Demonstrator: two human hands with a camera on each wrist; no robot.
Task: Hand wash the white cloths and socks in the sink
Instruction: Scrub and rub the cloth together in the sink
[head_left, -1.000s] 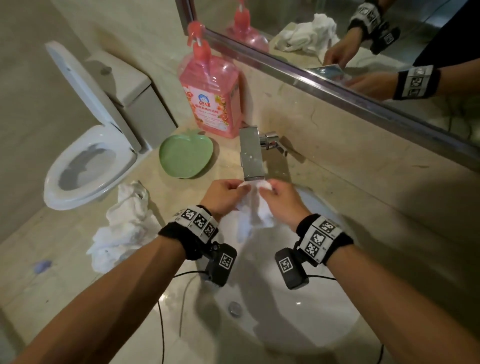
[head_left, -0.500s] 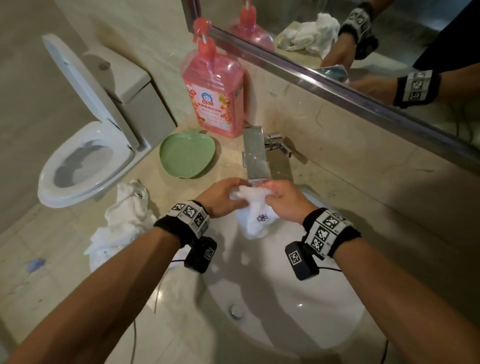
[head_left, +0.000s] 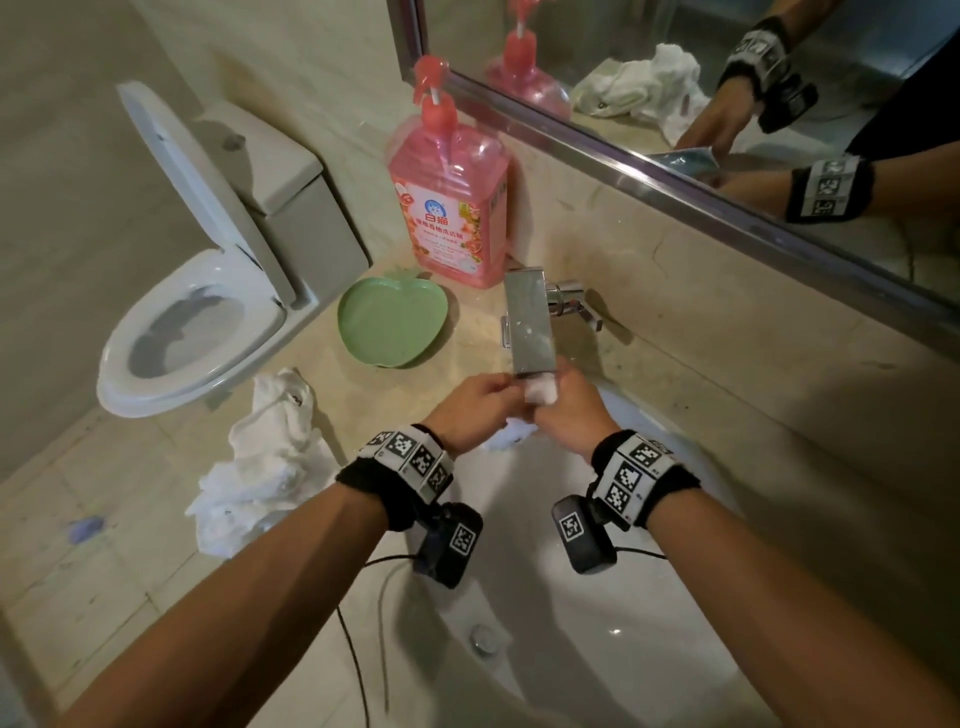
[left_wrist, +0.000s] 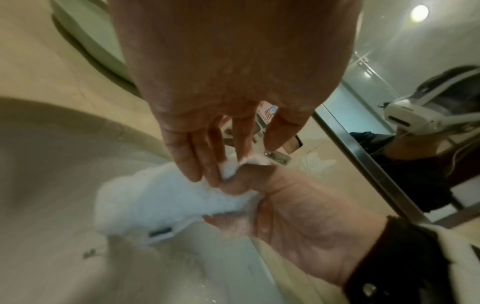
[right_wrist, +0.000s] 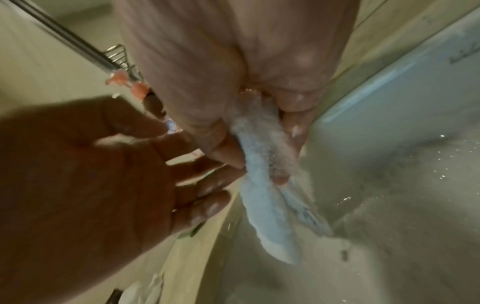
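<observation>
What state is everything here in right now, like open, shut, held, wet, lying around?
White sock: wet, held under the tap, over the sink.
Right hand: grips the sock.
Left hand: fingers on the sock's top edge.
Tap: whether water runs, cannot tell.
Sink: drain unplugged, no standing water.
Pile of white cloths: crumpled on the counter.
Toilet lid: up.
Green dish: empty.
Soap bottle: upright.

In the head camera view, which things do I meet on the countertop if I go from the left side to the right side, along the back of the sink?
Toilet → pile of white cloths → green apple-shaped dish → pink soap bottle → faucet.
</observation>
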